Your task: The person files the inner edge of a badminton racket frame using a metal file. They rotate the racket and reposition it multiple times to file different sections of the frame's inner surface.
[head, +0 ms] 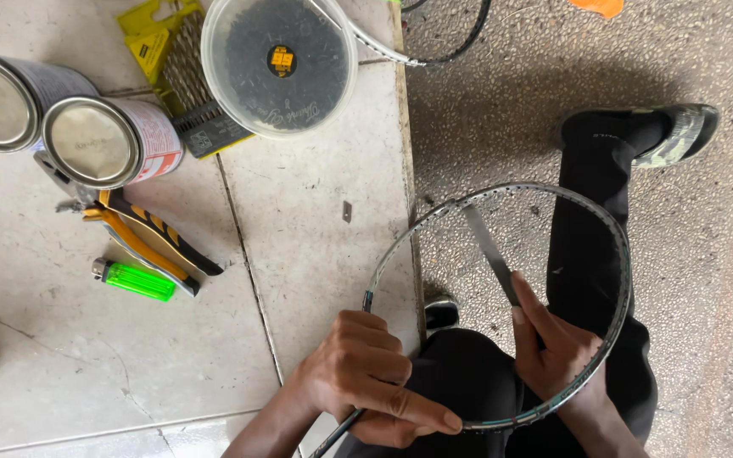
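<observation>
Tiled floor, tools scattered. Left hand clamps unstrung racket frame near its throat; right hand grips flat file against the rim. No strings fitted; filing looks underway.

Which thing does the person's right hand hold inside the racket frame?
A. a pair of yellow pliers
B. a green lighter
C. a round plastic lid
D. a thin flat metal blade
D: the right hand grips a thin flat metal blade that reaches up to the rim of the racket frame, while the left hand holds the frame near its shaft; the lighter and pliers lie on the floor tiles.
</observation>
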